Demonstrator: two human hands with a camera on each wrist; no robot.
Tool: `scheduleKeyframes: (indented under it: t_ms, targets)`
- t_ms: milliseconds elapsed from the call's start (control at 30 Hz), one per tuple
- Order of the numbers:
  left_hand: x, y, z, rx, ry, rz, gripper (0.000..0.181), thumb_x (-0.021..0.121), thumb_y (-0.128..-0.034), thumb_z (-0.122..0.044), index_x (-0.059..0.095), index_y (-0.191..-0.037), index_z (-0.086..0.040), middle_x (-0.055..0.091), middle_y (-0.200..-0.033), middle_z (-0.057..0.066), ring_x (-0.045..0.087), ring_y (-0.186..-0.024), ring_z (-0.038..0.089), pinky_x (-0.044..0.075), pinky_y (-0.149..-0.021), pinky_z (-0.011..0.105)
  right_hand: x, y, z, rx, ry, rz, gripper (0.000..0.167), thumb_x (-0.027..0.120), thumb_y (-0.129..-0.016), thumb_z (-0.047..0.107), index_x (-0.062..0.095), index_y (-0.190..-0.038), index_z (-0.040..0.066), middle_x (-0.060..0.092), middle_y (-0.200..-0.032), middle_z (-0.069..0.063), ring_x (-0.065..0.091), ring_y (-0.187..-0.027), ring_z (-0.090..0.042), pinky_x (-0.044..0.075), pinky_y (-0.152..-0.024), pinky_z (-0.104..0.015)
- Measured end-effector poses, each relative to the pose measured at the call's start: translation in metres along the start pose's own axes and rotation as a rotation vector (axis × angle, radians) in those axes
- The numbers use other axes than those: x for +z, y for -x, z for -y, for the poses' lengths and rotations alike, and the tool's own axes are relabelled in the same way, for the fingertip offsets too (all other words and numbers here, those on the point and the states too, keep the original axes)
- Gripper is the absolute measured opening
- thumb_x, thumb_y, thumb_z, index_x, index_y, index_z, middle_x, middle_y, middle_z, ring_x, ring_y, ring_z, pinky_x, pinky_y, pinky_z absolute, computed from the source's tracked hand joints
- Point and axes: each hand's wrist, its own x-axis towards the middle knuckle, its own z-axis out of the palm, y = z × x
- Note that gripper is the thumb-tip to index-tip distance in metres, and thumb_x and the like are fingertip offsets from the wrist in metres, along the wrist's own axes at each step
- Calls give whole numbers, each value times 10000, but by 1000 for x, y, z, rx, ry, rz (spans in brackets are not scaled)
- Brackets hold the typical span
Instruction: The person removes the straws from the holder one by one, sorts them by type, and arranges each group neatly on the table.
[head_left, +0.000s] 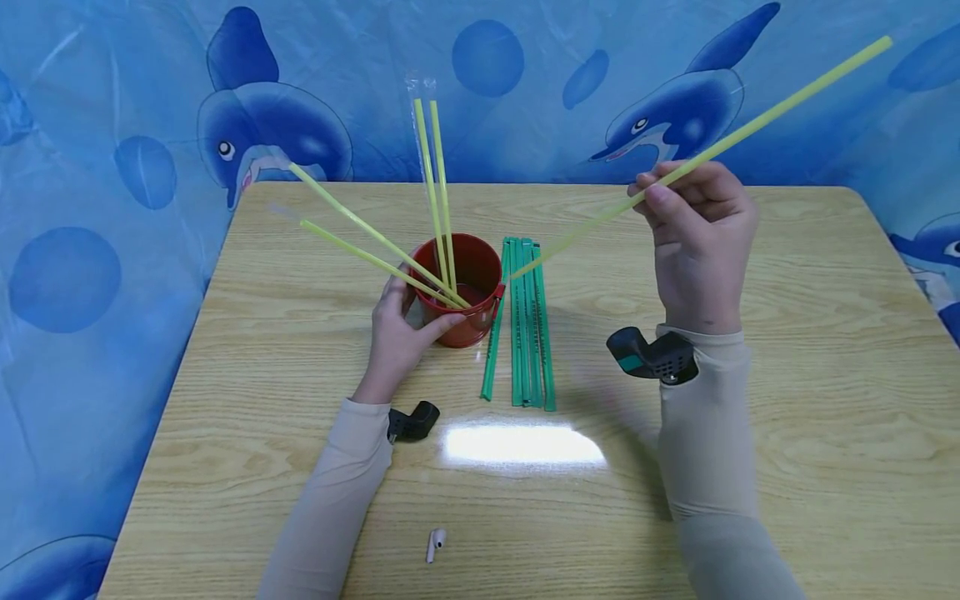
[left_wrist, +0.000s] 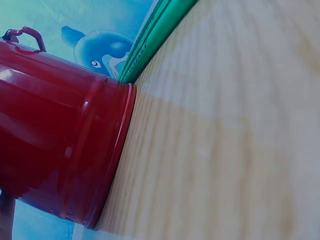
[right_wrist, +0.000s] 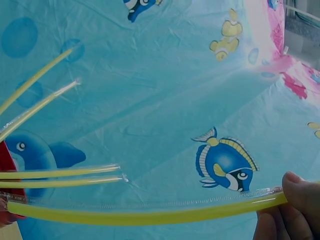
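A red metal bucket stands on the table with several yellow straws in clear wrappers leaning out of it. My left hand holds the bucket from its left side, thumb on the near wall, other fingers partly hidden behind it. Above the table to the right, my right hand pinches another yellow straw between thumb and fingers. It slants from upper right down toward the bucket's right side. The left wrist view shows the bucket's wall up close; the straw spans the lower right wrist view.
Several slim green printed packets lie side by side just right of the bucket, one slightly apart. A white earbud lies near the front of the wooden table. Behind hangs a blue dolphin-print sheet.
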Motion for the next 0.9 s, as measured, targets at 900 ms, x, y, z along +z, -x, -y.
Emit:
scheduleKeyframes:
  t_ms: [900]
  targets:
    - [0,0,-2,7,16,3,792,794,-750,-52,380,-1425,-73,421,-1363,123,423,-1277,193,387,-1036,326,-42,2,-1,176,213,87,106,624,-816,-153,647,-916,-182,687,-858,-195,663,-734,-258,560,-670,-293]
